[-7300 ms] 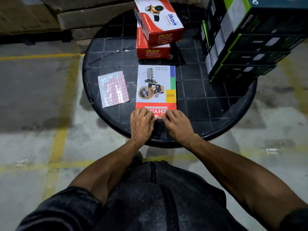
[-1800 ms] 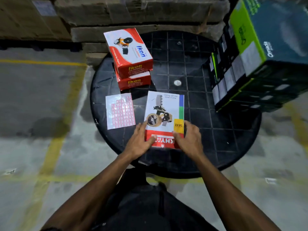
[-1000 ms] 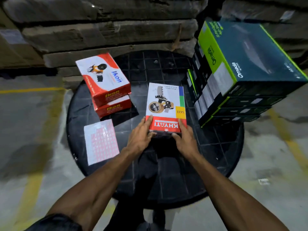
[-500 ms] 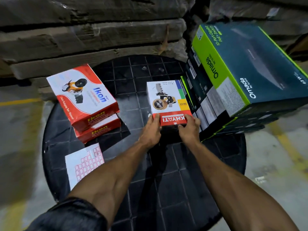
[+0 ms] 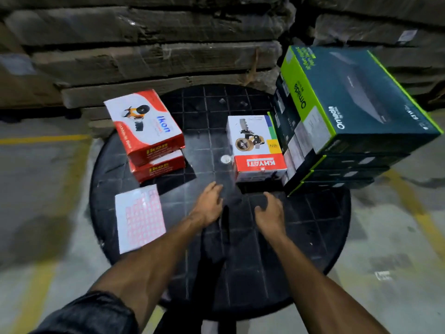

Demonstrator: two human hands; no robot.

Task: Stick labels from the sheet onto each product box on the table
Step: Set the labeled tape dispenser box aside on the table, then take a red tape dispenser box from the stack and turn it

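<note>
Standing in the middle of the view: a round black plastic table with a moulded grid top (image 5: 313, 227), on a grey concrete floor with yellow painted lines (image 5: 45, 138), in front of stacked flattened brown cardboard (image 5: 154, 51).

Occupying the table's right edge: a stack of dark teal and lime-green Omada cartons (image 5: 356, 97), its top carton lying askew and overhanging the rim to the right.

Sitting toward the far-left edge: two red and white Ikon boxes (image 5: 144, 124), one stacked on the other, the upper one twisted slightly off the lower.

Resting near the centre, toward the right: a white and red Khyati box printed with a tape dispenser (image 5: 256, 141), its right side pressing against, or lying just beside, the Omada stack; cannot tell which. Lying flat, red band facing the near edge, free of both hands.

Lying at the left edge, just in front of the Ikon boxes: a white label sheet with rows of pink stickers (image 5: 139, 218), one near corner overhanging the rim.

Hovering over the centre of the table, a little short of the Khyati box: the left hand (image 5: 208, 206) and the right hand (image 5: 269, 213), both empty, fingers loosely spread and curled, palms down, touching nothing visible. Blurring slightly.

Showing beside the Khyati box's left edge: a small round pale disc set in the tabletop (image 5: 225, 159).
</note>
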